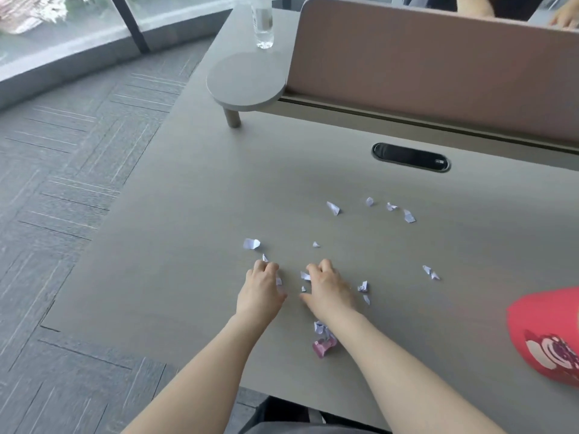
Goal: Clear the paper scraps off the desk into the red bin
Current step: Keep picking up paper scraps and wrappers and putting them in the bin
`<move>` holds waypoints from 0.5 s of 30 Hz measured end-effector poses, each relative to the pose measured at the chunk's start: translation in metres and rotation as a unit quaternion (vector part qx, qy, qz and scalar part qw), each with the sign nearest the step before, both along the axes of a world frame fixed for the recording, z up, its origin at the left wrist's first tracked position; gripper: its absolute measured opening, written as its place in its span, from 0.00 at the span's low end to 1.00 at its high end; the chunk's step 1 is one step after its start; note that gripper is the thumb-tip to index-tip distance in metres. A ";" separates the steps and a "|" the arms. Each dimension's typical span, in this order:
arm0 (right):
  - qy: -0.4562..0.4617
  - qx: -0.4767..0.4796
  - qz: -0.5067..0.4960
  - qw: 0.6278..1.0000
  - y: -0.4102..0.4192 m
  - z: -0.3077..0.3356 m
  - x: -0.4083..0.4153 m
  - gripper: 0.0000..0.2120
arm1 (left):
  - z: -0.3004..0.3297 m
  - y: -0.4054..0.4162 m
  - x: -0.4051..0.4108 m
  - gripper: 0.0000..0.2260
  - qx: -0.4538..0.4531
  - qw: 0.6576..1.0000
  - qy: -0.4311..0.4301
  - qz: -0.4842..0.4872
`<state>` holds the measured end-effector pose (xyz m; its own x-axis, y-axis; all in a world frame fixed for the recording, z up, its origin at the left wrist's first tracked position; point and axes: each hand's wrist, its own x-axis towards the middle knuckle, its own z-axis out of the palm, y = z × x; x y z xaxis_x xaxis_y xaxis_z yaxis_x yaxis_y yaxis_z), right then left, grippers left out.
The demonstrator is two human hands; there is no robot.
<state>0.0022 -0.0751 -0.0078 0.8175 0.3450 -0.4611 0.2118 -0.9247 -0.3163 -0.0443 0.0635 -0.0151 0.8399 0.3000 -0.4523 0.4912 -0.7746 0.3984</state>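
Several small white paper scraps (333, 208) lie scattered over the grey desk (188, 214). My left hand (261, 288) rests palm down with its fingers curled over scraps, one larger scrap (251, 244) just beyond its fingertips. My right hand (327, 286) is beside it, fingers curled onto a scrap (305, 275). Whether either hand actually grips paper is hidden by the fingers. A crumpled white scrap (319, 327) and a pink wrapper (324, 346) sit between my forearms. The red bin (539, 321) with a cartoon picture lies at the right edge, partly cut off.
A raised round shelf (247, 79) with a clear water bottle (262, 20) stands at the back left. A pink divider panel (423, 64) closes the far side, with a black cable slot (410, 157) before it. Another person's hand (565, 15) shows behind the panel. Carpet lies left.
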 end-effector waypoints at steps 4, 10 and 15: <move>-0.011 0.028 -0.005 1.000 0.007 -0.008 0.000 0.09 | -0.007 0.000 0.001 0.09 -0.022 0.999 -0.029 0.026; -0.003 0.045 -0.013 0.999 0.010 -0.016 -0.002 0.05 | -0.010 -0.001 0.004 0.03 -0.011 0.999 -0.029 0.017; 0.005 0.053 -0.019 0.998 0.011 -0.020 -0.004 0.03 | -0.012 0.000 0.005 0.04 -0.022 0.999 -0.015 0.018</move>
